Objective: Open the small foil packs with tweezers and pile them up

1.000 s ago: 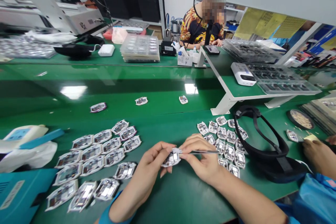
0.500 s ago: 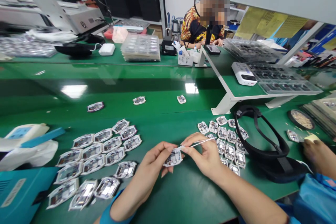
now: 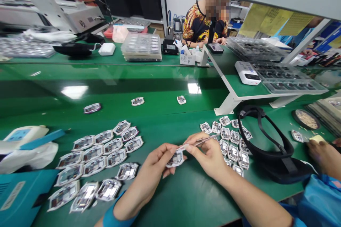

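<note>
Pinching a white-framed circuit unit [image 3: 174,160] over the near part of the green bench [image 3: 197,198], the left hand [image 3: 159,158] has a narrow thumb-and-finger grip on its left side. The right hand [image 3: 204,152] finely grips a slim tweezers-like tool [image 3: 204,140] at the unit's upper edge; whether the tip touches cannot be told. From that unit, rows of similar units [image 3: 93,166] lie at nine o'clock. A smaller-looking cluster [image 3: 233,152] sits near three, beside a black strapped visor [image 3: 287,172], with a co-worker's hand [image 3: 323,158] further out. Three spaced units [image 3: 137,101] lie between ten and twelve. Farther off, stacked clear trays [image 3: 142,46] stand at eleven, and a person in a patterned shirt [image 3: 195,25] is between twelve and one.
</note>
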Tool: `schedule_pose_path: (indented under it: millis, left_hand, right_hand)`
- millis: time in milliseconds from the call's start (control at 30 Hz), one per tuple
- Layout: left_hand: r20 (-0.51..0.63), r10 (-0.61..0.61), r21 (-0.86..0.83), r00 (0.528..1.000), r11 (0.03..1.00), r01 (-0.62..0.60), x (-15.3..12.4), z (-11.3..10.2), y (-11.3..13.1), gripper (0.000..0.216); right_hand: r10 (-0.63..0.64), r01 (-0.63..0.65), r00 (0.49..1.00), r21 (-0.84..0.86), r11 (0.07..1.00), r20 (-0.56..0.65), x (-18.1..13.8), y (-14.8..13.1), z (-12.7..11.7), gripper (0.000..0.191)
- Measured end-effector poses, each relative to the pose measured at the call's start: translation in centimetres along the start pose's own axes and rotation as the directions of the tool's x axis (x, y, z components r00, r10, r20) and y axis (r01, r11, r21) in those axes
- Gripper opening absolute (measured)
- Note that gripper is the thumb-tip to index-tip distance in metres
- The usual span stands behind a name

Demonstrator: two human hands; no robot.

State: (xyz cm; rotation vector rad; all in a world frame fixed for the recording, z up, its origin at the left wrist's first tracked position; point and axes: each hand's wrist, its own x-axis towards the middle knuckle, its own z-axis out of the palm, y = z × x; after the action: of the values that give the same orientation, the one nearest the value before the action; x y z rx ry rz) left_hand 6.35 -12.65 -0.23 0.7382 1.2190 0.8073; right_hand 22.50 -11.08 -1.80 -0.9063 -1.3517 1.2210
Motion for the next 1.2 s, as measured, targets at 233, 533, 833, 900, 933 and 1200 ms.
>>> schedule_pose_path:
  millis: [233,533,833,900,933,1200]
  left_hand:
    - [0.009,-0.003,0.026,1.0,1.0,0.003,-0.03,-0.04,-0.07,0.04]
    - [0.018,-0.008,0.049,1.0,0.999,0.007,-0.05,-0.23,-0.15,0.037]
    - [0.048,0.084,0.042,0.995,0.995,-0.086,-0.35,-0.17,0.2,0.031]
    - [0.043,0.086,0.059,0.995,0.994,-0.088,-0.36,-0.29,0.14,0.031]
    - [0.039,0.088,0.069,0.995,0.994,-0.09,-0.34,-0.32,0.13,0.031]
    - [0.042,0.127,0.096,0.991,0.987,-0.131,-0.6,-0.09,0.74,0.03]
  right_hand:
    - [-0.028,0.029,1.0,-0.03,0.999,0.008,0.05,-0.11,0.01,0.007]
    - [-0.092,0.1,0.995,-0.213,0.972,0.047,0.03,-0.36,-0.17,0.004]
    - [-0.026,0.022,0.999,-0.14,0.99,-0.03,0.04,-0.13,-0.03,0.007]
    - [-0.022,0.017,0.999,-0.126,0.992,-0.041,0.1,-0.13,0.07,0.008]
    - [-0.024,0.018,0.999,-0.132,0.991,-0.042,0.12,-0.15,0.12,0.007]
    - [-0.029,0.031,0.997,0.032,0.999,-0.067,-0.21,-0.08,0.5,0.008]
